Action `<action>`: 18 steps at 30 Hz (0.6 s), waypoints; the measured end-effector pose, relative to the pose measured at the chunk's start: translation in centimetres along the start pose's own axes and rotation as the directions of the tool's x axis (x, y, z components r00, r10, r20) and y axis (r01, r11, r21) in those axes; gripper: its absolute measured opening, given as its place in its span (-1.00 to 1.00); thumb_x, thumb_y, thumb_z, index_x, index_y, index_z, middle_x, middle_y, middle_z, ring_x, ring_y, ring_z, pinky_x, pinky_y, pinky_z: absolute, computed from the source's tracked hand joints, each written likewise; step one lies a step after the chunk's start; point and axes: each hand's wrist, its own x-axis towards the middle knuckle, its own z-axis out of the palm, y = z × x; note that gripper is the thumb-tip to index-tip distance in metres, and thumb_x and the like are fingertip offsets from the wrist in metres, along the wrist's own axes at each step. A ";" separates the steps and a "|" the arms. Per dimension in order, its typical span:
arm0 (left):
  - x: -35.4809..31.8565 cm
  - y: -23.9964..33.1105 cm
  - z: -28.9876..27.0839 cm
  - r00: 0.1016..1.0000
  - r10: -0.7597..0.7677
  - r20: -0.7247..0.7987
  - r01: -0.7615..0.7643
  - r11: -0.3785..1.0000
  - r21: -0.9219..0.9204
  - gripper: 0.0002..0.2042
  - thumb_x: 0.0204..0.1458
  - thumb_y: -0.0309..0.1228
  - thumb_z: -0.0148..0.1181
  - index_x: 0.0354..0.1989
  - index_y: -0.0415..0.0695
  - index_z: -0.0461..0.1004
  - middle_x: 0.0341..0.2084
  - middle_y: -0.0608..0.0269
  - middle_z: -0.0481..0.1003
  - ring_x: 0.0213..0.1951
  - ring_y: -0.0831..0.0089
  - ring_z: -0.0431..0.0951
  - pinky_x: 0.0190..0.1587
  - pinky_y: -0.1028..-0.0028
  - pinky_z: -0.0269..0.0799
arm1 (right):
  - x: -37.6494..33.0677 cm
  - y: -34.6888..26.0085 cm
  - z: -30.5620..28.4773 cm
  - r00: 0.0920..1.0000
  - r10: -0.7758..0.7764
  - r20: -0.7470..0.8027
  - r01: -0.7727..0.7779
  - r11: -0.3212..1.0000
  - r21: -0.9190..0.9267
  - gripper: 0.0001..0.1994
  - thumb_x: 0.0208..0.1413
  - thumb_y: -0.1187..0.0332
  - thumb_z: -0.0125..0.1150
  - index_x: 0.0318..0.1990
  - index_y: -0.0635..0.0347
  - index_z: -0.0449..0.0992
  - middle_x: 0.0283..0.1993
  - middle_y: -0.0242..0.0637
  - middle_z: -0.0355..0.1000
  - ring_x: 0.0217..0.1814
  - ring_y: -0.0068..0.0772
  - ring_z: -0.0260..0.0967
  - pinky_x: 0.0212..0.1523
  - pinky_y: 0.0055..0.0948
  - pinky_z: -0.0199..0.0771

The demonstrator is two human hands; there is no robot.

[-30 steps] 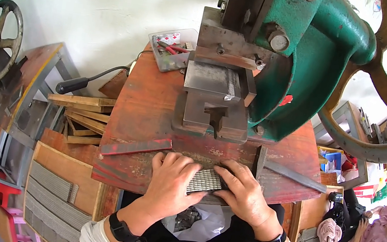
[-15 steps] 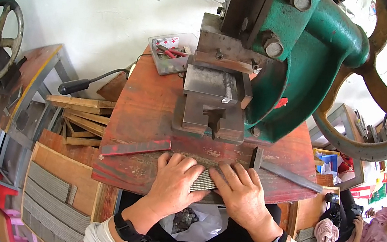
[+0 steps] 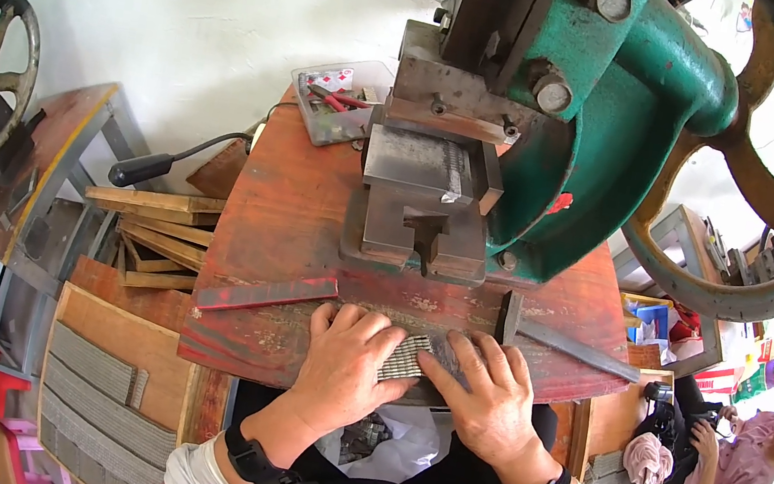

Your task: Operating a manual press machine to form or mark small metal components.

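A small block of thin grey ribbed strips (image 3: pixel 405 358) sits at the front edge of the worn red tabletop. My left hand (image 3: pixel 343 362) is closed around its left side, fingers over the far edge and thumb along the near edge. My right hand (image 3: pixel 492 396) is at the block's right end, its thumb reaching toward the corner. Its fingers are bent and apart over the tabletop, and nothing shows in them. Beyond the hands lie a red-and-grey flat bar (image 3: pixel 267 294) on the left and a hammer-like metal tool (image 3: pixel 553 341) on the right.
A green hand press (image 3: pixel 600 175) with a large wheel (image 3: pixel 734 287) and a steel die block (image 3: pixel 421 217) stands at the back. Behind left is a plastic box (image 3: pixel 338 103) with pliers. A wooden tray (image 3: pixel 172 350) holds ribbed strips. Another person (image 3: pixel 742 461) sits far right.
My right hand has shifted slightly right, its fingers coming off the block and uncovering more of it. My left hand keeps its hold. The whole view has tilted slightly.
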 end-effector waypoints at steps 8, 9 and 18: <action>0.1 -0.1 0.2 1.000 0.007 0.000 -0.007 1.000 0.009 -0.50 -0.32 -0.17 0.50 -0.17 -0.15 0.55 -0.23 0.30 0.47 -0.07 0.22 0.38 0.10 0.11 0.11 | -0.6 0.3 -0.1 0.992 -0.057 -0.110 0.064 0.996 0.059 -0.58 -0.14 0.31 0.13 -0.03 0.01 0.59 -0.01 -0.25 0.44 0.02 -0.19 0.37 -0.01 -0.20 0.37; 0.1 -0.1 0.1 1.000 0.010 -0.005 -0.010 1.000 0.013 -0.50 -0.32 -0.17 0.49 -0.17 -0.14 0.55 -0.23 0.30 0.47 -0.07 0.22 0.38 0.10 0.11 0.11 | -0.7 0.3 -0.2 0.993 -0.052 -0.103 0.059 0.996 0.060 -0.58 -0.15 0.31 0.14 -0.04 0.02 0.59 -0.02 -0.26 0.44 0.02 -0.20 0.37 -0.01 -0.20 0.38; 0.4 0.4 -0.1 0.998 0.042 0.056 -0.045 0.998 0.048 -0.48 -0.27 -0.20 0.46 -0.08 -0.11 0.51 -0.19 0.28 0.46 -0.05 0.23 0.37 0.09 0.05 0.11 | -0.8 0.3 0.4 0.994 -0.031 -0.107 0.045 0.991 0.129 -0.58 -0.16 0.33 0.15 -0.04 0.06 0.59 -0.04 -0.28 0.45 0.02 -0.21 0.38 -0.01 -0.22 0.41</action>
